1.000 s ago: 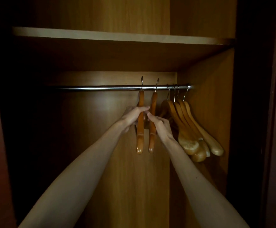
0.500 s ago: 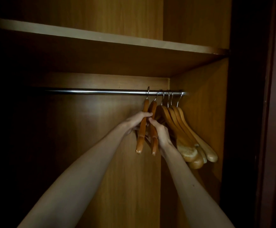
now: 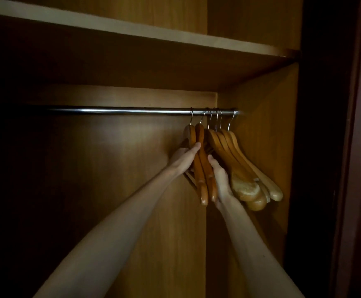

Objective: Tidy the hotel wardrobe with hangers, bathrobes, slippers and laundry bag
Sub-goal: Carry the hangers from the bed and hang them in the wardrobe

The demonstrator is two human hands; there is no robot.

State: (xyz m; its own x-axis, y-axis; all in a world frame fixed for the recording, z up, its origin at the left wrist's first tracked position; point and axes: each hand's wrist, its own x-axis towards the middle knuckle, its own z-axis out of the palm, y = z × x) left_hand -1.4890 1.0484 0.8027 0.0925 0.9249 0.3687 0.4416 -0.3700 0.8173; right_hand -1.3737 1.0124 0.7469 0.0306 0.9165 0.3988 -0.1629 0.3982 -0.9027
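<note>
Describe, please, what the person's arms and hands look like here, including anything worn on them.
Both forearms are bare up to the frame's lower edge, with no sleeves showing. The left hand and right hand are bare too: no gloves, and no watch, ring or bracelet can be made out in the dim light.

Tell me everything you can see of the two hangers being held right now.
The two held hangers are orange-brown wood, glossy, with rounded ends and thin metal hooks over the chrome rail. They hang side by side, edge-on to the camera, just left of the paler hanger bunch at the rail's right end. The left hand grips them from the left, thumb across the front; the right hand touches them from the right. Lower bars show dimly behind.
</note>
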